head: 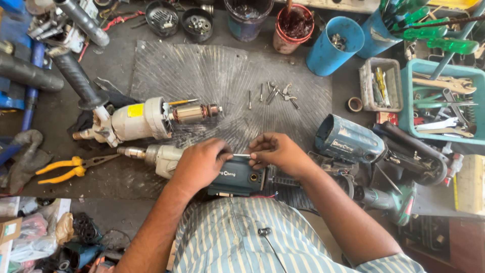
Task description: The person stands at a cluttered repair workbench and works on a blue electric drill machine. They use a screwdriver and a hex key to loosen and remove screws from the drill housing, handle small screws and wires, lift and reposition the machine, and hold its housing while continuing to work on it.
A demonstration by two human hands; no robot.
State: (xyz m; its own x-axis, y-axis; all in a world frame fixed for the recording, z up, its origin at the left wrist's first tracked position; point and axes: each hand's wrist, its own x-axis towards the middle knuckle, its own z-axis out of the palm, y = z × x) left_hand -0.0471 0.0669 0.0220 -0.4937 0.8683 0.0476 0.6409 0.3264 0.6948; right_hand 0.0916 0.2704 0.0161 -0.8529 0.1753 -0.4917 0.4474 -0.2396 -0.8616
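My left hand (201, 163) and my right hand (279, 151) meet over a dark teal power-tool housing (237, 178) at the near edge of the bench. Between their fingertips they pinch a thin silver pin or long screw (241, 155), held level above the housing. A cream gearbox with a chuck (151, 155) sticks out to the left of my left hand. Behind it lies a cream motor part with its copper armature (161, 118) exposed.
Loose screws (273, 94) lie on the ribbed grey mat (202, 71). Yellow-handled pliers (70, 168) rest at left. Another teal tool body (348, 141) and a green drill (389, 199) sit at right. Tubs, cups and a tray of wrenches (444, 101) line the back and right.
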